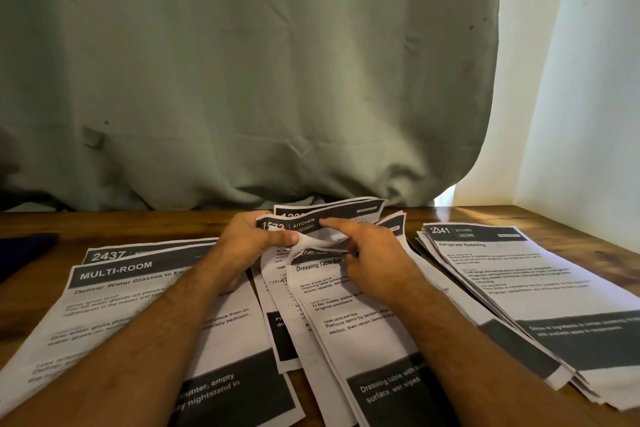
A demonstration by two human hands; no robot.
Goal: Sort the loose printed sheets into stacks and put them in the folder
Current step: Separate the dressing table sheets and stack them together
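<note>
Head view: three paper piles on one table (519, 215); left hand (249, 243) and right hand (374, 253) pinch middle pile's (363, 315) sheets.

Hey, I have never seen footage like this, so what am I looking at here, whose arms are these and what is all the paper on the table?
There is no machine here. A person wears a camera on the head, so the single picture looks forward and down along their own two bare arms.

On the wooden table lie printed sheets with dark headers. At the left is a stack topped by a sheet headed MULTI-ROOM. At the right is a stack topped by a sheet titled Refrigerator Restocking. In the middle lies a looser pile, with a Dressing Table sheet on top.

The left hand grips the curled top edge of a KITCHEN sheet lifted from the middle pile. The right hand pinches sheets just below, its forefinger stretched out onto that header. A green curtain hangs behind.
</note>
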